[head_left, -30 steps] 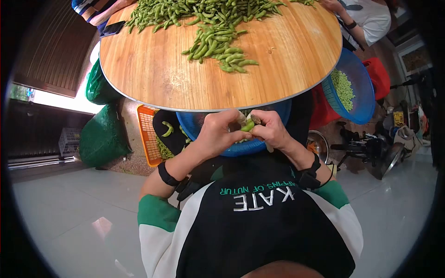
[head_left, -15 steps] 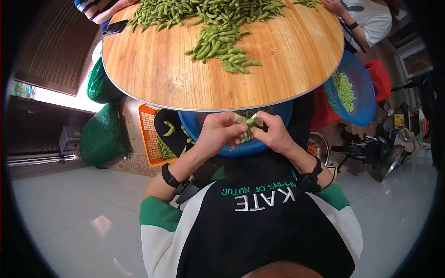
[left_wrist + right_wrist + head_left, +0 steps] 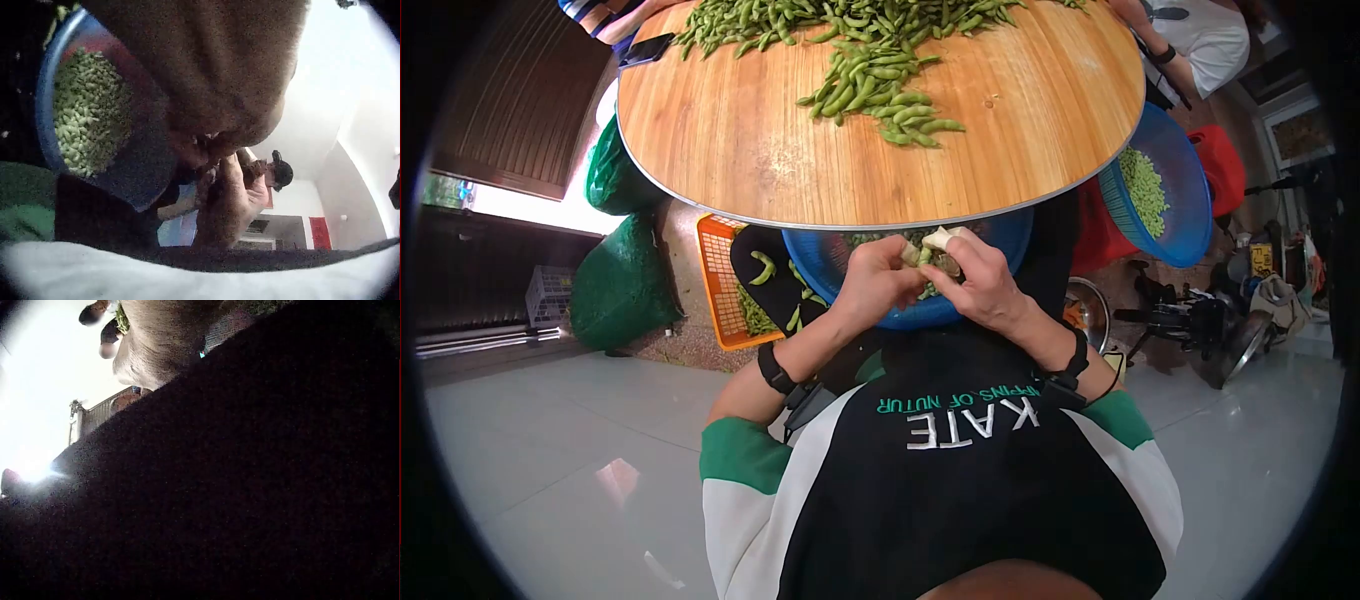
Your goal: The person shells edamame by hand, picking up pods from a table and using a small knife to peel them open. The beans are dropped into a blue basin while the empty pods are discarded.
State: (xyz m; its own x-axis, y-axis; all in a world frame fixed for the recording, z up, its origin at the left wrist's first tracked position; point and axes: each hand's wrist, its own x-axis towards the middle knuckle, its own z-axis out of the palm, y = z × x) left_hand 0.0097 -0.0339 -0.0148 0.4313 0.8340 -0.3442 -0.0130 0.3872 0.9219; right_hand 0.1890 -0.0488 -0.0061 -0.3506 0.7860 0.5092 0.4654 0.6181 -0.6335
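Above a blue basin [image 3: 805,270], my left hand [image 3: 878,278] and right hand [image 3: 988,285] meet fingertip to fingertip. Both pinch a green soybean pod [image 3: 926,256], mostly hidden behind the fingers. Pale coverings wrap some fingertips, and the right thumb wears a darker one. Shelled green beans [image 3: 87,115] lie in the basin below, clearest in the left wrist view. In the right wrist view the back of the right hand [image 3: 165,344] shows, while dark cloth fills most of the picture.
A wooden table [image 3: 730,150] with heaped soybean pods [image 3: 870,85] and a phone [image 3: 647,50] is ahead. An orange basket [image 3: 718,265] stands left of the basin. At right is another blue basin [image 3: 1190,205] holding shelled beans. Two other people sit at the table's far sides.
Both hands stay over the basin while their fingertips shift around the pod. Less of the pod shows now, and the right hand's fingers have turned, bringing a pale fingertip covering into view.
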